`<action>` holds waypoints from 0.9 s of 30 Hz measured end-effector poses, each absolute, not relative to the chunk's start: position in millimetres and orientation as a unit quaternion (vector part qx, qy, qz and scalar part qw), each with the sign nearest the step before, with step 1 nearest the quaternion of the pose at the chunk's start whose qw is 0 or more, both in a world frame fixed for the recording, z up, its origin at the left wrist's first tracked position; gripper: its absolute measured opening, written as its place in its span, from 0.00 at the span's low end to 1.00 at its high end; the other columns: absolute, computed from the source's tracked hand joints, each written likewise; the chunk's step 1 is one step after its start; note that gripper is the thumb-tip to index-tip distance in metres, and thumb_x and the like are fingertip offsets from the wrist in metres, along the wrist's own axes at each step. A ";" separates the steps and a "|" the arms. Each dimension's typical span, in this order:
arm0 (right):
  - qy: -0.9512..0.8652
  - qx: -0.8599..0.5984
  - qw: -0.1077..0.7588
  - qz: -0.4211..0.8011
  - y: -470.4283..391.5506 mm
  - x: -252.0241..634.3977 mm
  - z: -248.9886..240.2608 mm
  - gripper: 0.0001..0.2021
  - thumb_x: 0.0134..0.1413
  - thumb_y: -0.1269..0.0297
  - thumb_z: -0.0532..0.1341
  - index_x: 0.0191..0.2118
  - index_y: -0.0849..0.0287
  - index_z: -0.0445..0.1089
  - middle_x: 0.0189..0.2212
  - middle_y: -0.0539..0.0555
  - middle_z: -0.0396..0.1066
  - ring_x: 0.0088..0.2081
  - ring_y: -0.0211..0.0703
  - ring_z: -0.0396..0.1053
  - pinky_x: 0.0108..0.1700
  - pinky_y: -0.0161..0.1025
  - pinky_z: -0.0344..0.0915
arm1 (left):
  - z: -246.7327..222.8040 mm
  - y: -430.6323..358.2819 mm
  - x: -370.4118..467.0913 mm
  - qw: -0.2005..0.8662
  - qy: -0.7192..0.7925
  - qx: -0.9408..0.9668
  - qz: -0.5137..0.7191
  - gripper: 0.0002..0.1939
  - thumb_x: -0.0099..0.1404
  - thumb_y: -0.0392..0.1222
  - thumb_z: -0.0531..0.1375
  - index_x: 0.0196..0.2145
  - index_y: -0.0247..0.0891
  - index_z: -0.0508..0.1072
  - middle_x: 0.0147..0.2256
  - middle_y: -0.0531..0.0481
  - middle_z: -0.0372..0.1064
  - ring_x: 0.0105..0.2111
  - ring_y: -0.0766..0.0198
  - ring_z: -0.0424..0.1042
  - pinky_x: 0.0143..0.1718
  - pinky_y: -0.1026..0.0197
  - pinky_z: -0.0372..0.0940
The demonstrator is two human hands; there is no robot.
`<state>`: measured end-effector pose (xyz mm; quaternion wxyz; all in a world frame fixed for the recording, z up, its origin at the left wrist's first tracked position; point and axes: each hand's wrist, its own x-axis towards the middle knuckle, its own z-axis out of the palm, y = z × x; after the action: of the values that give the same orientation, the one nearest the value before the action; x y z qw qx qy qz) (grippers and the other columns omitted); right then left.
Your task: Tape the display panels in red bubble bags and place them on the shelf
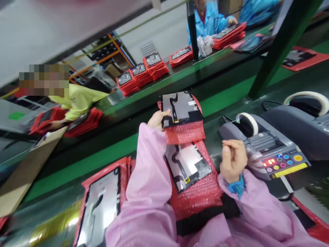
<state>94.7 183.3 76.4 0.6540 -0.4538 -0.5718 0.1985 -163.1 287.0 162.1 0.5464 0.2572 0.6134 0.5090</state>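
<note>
My left hand point(157, 119) grips the near-left edge of a flat display panel point(183, 106), its thumb on top. The panel is silver-grey with a black border and a dark flex cable, and red bubble wrap point(185, 133) lies beneath it. Closer to me, a second display panel point(189, 163) lies on a stack of red bubble-wrap sleeves point(197, 202). My right hand point(233, 161) is raised just left of a grey tape dispenser point(277, 154), fingers curled and thumb against them. Whatever they may pinch is too small to make out.
Another tape dispenser point(298, 120) stands behind the first, at right. More panels on red wrap point(101, 199) lie at my left. A green post point(280, 51) rises at right. Across the line, co-workers in yellow point(79, 99) and blue point(212, 20) handle similar stacks.
</note>
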 end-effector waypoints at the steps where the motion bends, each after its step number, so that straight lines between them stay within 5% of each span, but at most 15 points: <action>1: -0.576 -0.447 0.647 0.223 179.3 97.1 82.7 0.08 0.64 0.61 0.56 0.41 0.58 0.71 0.36 0.56 0.70 0.35 0.41 0.69 0.36 0.40 0.67 | 160.0 250.6 -164.7 0.544 0.597 0.257 0.531 0.07 0.65 0.33 0.60 0.42 0.35 0.75 0.34 0.45 0.76 0.39 0.54 0.78 0.45 0.49 0.73; 6: -0.593 -0.404 0.397 0.573 172.9 97.8 93.5 0.23 0.58 0.47 0.61 0.50 0.60 0.70 0.31 0.53 0.73 0.29 0.39 0.70 0.32 0.38 0.68 | 120.3 112.9 -141.1 0.554 0.552 0.190 0.593 0.17 0.59 0.36 0.67 0.46 0.39 0.71 0.42 0.45 0.77 0.44 0.51 0.77 0.50 0.45 0.71; 9: -0.570 -0.387 0.330 0.645 168.9 91.0 75.7 0.30 0.45 0.48 0.70 0.50 0.61 0.71 0.28 0.50 0.73 0.30 0.39 0.71 0.37 0.39 0.70 | 89.3 82.0 -124.7 0.565 0.541 0.138 0.608 0.23 0.53 0.37 0.71 0.46 0.38 0.70 0.42 0.45 0.76 0.43 0.54 0.78 0.50 0.49 0.71; 16: -0.525 -0.387 0.357 0.669 158.3 102.2 53.5 0.30 0.39 0.54 0.74 0.51 0.58 0.73 0.36 0.54 0.76 0.39 0.42 0.74 0.48 0.44 0.70 | 53.6 76.1 -124.2 0.419 0.617 0.215 0.630 0.22 0.62 0.60 0.63 0.40 0.36 0.71 0.36 0.45 0.76 0.39 0.56 0.77 0.43 0.56 0.71; 21: -0.528 -0.406 0.345 0.662 156.2 109.0 56.9 0.30 0.38 0.57 0.73 0.51 0.58 0.73 0.35 0.53 0.74 0.38 0.40 0.73 0.47 0.43 0.70 | 39.8 96.2 -143.3 0.351 0.673 0.274 0.591 0.18 0.66 0.55 0.59 0.36 0.35 0.71 0.33 0.45 0.75 0.36 0.56 0.76 0.44 0.55 0.70; 27: -0.620 -0.427 0.332 0.569 155.6 97.6 50.4 0.26 0.47 0.58 0.66 0.53 0.61 0.72 0.34 0.54 0.73 0.36 0.42 0.72 0.43 0.44 0.70 | 41.1 115.5 -152.0 0.207 0.754 0.334 0.527 0.15 0.70 0.49 0.55 0.40 0.36 0.75 0.41 0.38 0.71 0.51 0.49 0.69 0.58 0.47 0.60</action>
<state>97.6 155.6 50.4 0.3321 -0.4267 -0.6196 0.5690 -152.0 115.5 41.1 0.2074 0.3336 0.7539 0.5266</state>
